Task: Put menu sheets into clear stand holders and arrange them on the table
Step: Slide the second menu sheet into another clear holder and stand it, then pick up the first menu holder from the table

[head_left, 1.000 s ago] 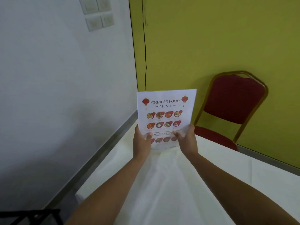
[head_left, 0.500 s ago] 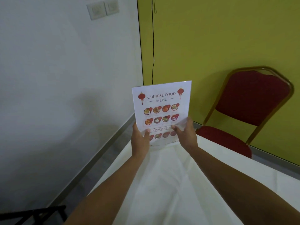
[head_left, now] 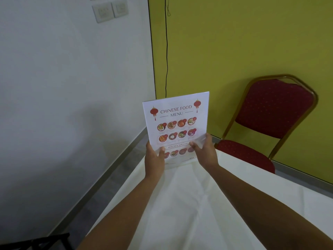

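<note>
A white menu sheet [head_left: 177,120] headed "Chinese Food Menu", with red lanterns and dish pictures, stands upright over the far corner of the table [head_left: 180,204]. It appears to sit in a clear stand holder [head_left: 180,160], whose transparent lower edge shows below the print. My left hand [head_left: 154,159] grips the bottom left edge. My right hand [head_left: 204,152] grips the bottom right edge, thumb on the front. I cannot tell whether the holder's base touches the white cloth.
A red padded chair [head_left: 270,112] with a gold frame stands beyond the table at the right, against the yellow-green wall. A white wall runs along the left. A dark frame [head_left: 45,240] shows at the bottom left on the floor.
The menu stays in both hands, held the same way. The view has turned, so the chair and wall corner have shifted right in the frame.
</note>
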Tool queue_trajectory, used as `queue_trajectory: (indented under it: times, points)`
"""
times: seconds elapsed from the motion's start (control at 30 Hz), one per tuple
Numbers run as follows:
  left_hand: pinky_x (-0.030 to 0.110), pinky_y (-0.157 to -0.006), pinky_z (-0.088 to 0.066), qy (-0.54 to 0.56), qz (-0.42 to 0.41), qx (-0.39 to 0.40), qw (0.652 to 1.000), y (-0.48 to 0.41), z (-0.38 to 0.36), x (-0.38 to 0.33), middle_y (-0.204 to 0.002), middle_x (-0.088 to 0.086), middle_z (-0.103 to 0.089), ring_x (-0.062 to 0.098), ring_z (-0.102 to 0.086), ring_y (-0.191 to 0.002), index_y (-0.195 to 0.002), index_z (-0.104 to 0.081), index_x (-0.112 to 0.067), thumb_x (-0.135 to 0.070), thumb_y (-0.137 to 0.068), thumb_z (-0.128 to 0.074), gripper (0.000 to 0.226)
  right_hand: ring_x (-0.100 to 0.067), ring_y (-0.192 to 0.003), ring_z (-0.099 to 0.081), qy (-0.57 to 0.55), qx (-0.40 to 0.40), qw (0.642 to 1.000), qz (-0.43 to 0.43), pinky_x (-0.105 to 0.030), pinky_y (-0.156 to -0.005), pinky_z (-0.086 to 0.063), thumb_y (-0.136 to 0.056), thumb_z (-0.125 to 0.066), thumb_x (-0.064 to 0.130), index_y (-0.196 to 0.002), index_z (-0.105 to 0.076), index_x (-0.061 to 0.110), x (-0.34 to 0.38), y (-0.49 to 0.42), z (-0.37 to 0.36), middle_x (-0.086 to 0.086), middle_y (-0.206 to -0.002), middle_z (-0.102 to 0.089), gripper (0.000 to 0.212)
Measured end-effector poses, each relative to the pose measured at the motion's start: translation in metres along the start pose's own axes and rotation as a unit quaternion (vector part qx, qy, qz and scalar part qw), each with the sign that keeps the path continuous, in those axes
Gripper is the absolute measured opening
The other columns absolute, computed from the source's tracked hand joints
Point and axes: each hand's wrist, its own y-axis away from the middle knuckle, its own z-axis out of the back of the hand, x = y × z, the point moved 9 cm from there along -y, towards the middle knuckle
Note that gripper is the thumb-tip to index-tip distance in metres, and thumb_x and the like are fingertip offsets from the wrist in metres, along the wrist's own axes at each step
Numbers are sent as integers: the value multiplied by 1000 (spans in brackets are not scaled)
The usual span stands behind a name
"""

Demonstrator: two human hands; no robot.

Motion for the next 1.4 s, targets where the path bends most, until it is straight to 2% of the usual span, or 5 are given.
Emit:
queue_trajectory:
  times: [0.23, 0.37, 0.8, 1.17, 1.4]
  points:
    - [51, -85, -59, -93, -20, -45, 994, 7, 8, 11, -140, 4, -51, 29, -58, -127, -145, -27, -26, -15, -90, -67, 69, -35, -142, -29, 174, 30, 984, -14, -49, -108, -36, -96, -57, 29, -149, -27, 14, -18, 27, 5, -9, -162, -15, 63]
    - [55, -119, -22, -231, -25, -69, 970, 35, 10, 22, -159, 14, -29, 35, -30, -147, -154, -19, -10, -19, -94, -62, 74, -31, -148, -16, 252, 49, 966, -24, -46, -117, -23, -99, -48, 36, -154, -15, 12, -43, 56, 20, -8, -164, 0, 68]
    - [43, -124, -11, -476, -163, 191, 843, 213, -126, 14, -166, 12, -1, 25, -5, -154, -158, -5, -7, -30, -104, -32, 64, -29, -151, -4, 299, 36, 951, -67, -45, -122, -8, -102, -31, 46, -155, -8, 9, -132, 199, 148, -9, -164, -1, 69]
    - [42, -124, -5, -458, -249, 339, 783, 395, -257, -11, -166, 8, 2, 23, -2, -154, -158, -3, -11, -32, -105, -31, 63, -28, -151, -5, 278, -70, 948, -139, -43, -122, -7, -101, -31, 48, -155, -9, 10, -221, 343, 294, -9, -164, -2, 70]
    - [42, -124, -6, -355, -275, 365, 816, 469, -316, -47, -166, 10, -1, 23, -5, -154, -157, 3, -8, -32, -102, -41, 74, -22, -151, -6, 252, -218, 932, -141, -37, -122, -6, -101, -39, 41, -156, -6, 13, -255, 411, 385, -5, -165, -3, 70]
